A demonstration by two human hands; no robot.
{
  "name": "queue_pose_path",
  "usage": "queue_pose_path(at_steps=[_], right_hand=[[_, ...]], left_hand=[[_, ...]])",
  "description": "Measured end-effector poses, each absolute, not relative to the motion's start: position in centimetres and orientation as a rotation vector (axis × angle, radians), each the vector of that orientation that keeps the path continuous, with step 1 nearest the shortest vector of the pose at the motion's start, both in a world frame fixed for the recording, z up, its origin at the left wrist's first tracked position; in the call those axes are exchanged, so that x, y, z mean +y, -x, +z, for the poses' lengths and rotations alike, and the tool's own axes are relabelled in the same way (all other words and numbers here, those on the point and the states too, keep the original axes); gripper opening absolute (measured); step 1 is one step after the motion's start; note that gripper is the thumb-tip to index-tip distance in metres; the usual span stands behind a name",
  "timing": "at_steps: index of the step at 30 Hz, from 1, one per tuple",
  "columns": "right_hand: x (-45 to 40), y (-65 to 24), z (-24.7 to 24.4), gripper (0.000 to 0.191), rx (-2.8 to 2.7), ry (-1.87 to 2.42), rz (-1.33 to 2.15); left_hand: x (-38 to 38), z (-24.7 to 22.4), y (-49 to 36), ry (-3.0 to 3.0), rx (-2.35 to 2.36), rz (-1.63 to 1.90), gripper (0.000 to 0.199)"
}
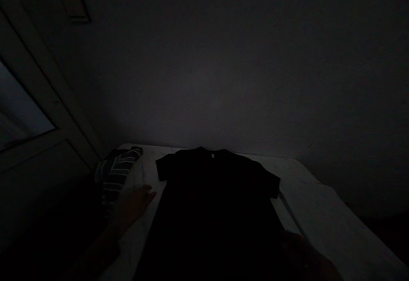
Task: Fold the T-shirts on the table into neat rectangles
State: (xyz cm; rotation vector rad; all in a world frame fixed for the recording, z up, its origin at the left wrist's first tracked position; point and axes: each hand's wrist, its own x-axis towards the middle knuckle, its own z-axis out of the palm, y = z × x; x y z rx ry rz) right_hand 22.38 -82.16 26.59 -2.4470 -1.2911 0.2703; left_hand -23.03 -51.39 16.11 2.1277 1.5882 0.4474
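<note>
A black short-sleeved T-shirt (217, 204) lies spread flat, its neckline toward the wall and a small light label inside the collar. My left hand (137, 202) is over the pale sheet, left of the shirt and apart from its sleeve. Its thumb and fingers are loosely apart, with nothing seen between them. At the shirt's lower right edge is my right hand (302, 249), very dark and blurred. I cannot make out its fingers or whether it grips the fabric.
A pale sheet (319, 208) covers the bed-like surface under the shirt. Dark striped cloth (116, 174) lies bunched at its left edge. A plain wall (217, 68) rises behind, and a door with a glass pane (22, 106) stands at the left. The room is very dim.
</note>
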Motion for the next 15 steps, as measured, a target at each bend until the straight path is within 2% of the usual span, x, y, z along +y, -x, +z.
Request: queue_pose_path(at_steps=[4,8,12,15], right_hand=[[-64.8,-17.9,27.4,0.033,-1.772,2.111,0.378],[-49.5,-12.2,26.8,0.028,-2.091,1.955,0.264],[-40.1,-8.6,23.9,0.028,-2.186,1.923,0.124],[-36.4,-7.6,21.4,0.032,-2.24,1.899,0.084]], left_hand=[[-42.7,19.4,17.9,-2.164,1.784,0.522,0.045],[-38.9,18.0,15.6,-2.14,1.825,0.614,0.039],[-37.2,15.1,15.4,-2.042,1.806,0.708,0.02],[-36.3,14.0,15.4,-1.949,1.747,0.798,0.018]])
